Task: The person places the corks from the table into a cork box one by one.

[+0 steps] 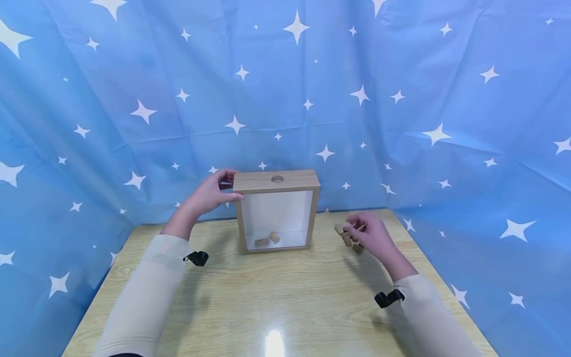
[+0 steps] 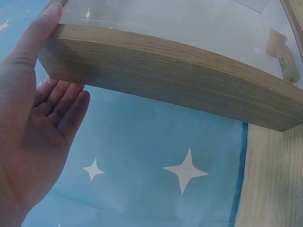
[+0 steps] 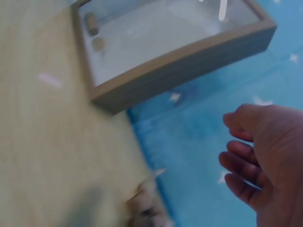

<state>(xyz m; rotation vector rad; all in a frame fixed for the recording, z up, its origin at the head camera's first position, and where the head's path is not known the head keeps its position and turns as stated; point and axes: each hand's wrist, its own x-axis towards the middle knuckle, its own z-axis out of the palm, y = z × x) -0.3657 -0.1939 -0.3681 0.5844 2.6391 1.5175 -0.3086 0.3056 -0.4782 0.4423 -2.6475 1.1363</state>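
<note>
A shallow wooden box (image 1: 294, 182) with a clear front and a round hole in its top stands upright near the back of the table. My left hand (image 1: 208, 194) grips its upper left corner, thumb on the front and fingers behind. Two corks (image 1: 261, 242) lie on the floor inside the box. To the right, several loose corks (image 1: 346, 239) form a small pile. Over that pile hovers my right hand (image 1: 371, 234), its fingers loosely bent. Between those fingers (image 3: 241, 163) no cork shows in the blurred right wrist view.
A pale wood-grain table (image 1: 267, 287) carries everything. Behind it and at both sides hangs a blue curtain (image 1: 200, 109) with white stars. Black straps (image 1: 389, 298) sit on both wrists over light sleeves.
</note>
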